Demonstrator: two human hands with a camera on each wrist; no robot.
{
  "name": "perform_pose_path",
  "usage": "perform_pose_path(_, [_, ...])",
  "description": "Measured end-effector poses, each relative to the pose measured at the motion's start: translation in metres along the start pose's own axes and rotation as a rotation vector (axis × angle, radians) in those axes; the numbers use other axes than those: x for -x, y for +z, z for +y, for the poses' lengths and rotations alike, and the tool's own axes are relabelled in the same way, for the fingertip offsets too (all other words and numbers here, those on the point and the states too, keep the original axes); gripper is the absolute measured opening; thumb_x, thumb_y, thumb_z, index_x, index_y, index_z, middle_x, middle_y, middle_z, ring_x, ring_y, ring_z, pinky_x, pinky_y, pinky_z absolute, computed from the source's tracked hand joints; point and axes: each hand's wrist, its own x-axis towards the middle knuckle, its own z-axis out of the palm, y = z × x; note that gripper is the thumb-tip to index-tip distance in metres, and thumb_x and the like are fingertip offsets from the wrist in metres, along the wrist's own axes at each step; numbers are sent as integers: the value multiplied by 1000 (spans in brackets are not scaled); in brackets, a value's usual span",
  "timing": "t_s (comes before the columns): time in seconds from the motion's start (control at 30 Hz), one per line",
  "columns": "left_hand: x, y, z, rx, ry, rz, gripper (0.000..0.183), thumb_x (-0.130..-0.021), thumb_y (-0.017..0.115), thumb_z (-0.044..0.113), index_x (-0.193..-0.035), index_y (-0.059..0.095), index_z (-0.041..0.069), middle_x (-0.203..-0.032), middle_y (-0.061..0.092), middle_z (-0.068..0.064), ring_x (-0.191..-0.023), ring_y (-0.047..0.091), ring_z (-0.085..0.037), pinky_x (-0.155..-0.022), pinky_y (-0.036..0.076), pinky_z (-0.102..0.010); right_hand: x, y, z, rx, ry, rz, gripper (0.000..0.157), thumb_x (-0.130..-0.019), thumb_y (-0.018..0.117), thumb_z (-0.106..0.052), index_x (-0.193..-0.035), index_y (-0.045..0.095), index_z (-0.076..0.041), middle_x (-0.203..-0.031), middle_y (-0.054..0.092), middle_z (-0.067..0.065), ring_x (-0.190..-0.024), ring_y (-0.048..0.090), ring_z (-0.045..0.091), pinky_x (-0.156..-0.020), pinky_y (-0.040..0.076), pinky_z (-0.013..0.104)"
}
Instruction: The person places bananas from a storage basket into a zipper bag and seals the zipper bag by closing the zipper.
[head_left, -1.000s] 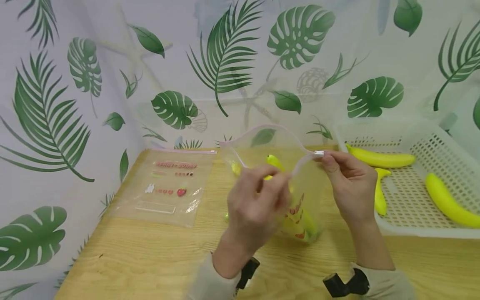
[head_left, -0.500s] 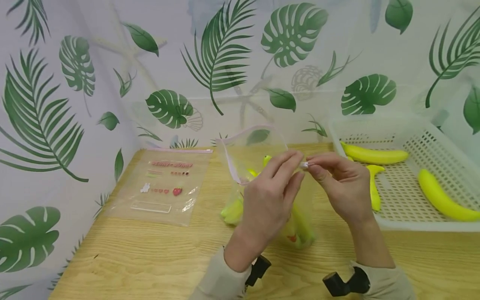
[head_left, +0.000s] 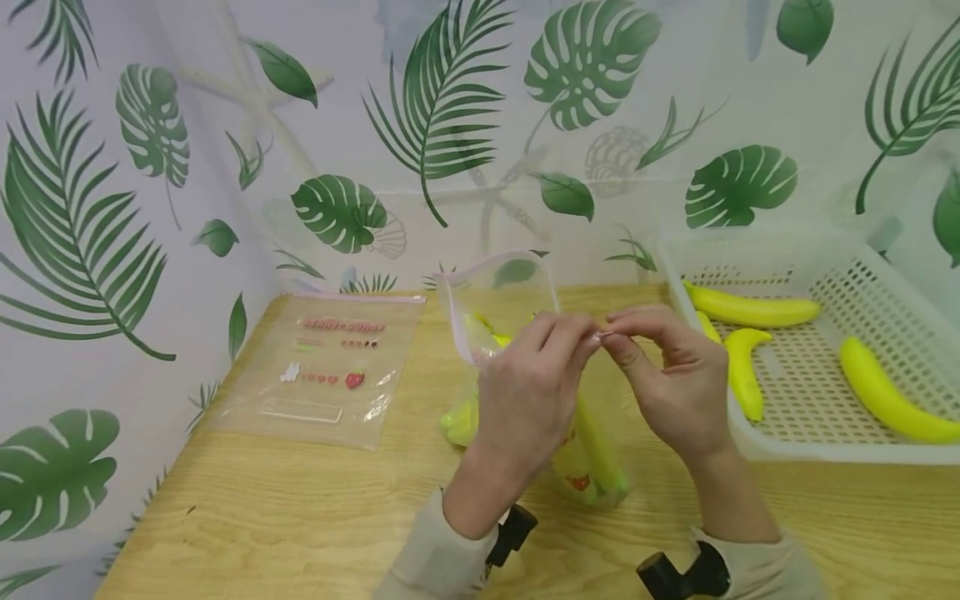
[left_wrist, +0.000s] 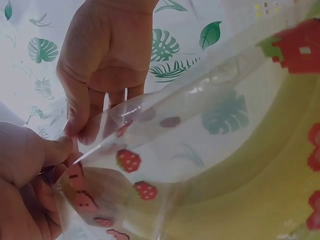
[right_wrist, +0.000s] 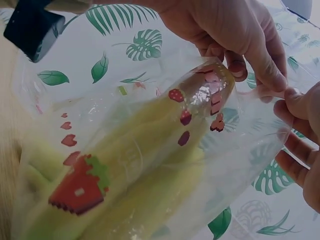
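Note:
A clear slider zip bag (head_left: pixel 452 312) with a pink-edged mouth stands on the table with yellow bananas (right_wrist: pixel 125 150) inside. Red strawberry prints show on its side in both wrist views. My left hand (head_left: pixel 528 396) pinches the mouth edge near its right end. Right beside it, my right hand (head_left: pixel 675 379) pinches the end of the edge between thumb and index finger, at the small white slider (head_left: pixel 600 336). The fingertips of the two hands meet there. On the left part of the mouth, the bag gapes apart. My left hand hides much of the bag's front in the head view.
A flat printed zip bag (head_left: pixel 315 367) lies on the table (head_left: pixel 300 508) to the left. At the right stands a white perforated basket (head_left: pixel 862 452) holding several bananas (head_left: pixel 892 396). A leaf-patterned cloth (head_left: pixel 465 100) rises behind the table.
My left hand has moved right along the mouth edge to meet my right hand, which has come slightly left with the slider end. The mouth gapes over a shorter stretch.

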Motion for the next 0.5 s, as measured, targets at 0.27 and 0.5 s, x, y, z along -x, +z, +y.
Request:
perform_pose_path(0.27, [0,-5,-3,-126,-5,-14,13,-98,62,23,-98,71,14,-90,69,1,-72,63,-16,-56,54,-25,-1,4,-7,154,21,89,16,-90,68,1,-88,64,16,-92,70,-7,-87,67,6,-87,54,20])
perform_pose_path(0.5, [1,-9,-6,-203,-4,-24,13,-97,62,24,-98,71,14,-91,71,1,-71,53,-17,-54,51,-23,-3,1,-7,59,115,216,16,-92,63,6,-91,58,20,-85,70,-6,-82,67,9,-80,53,18])
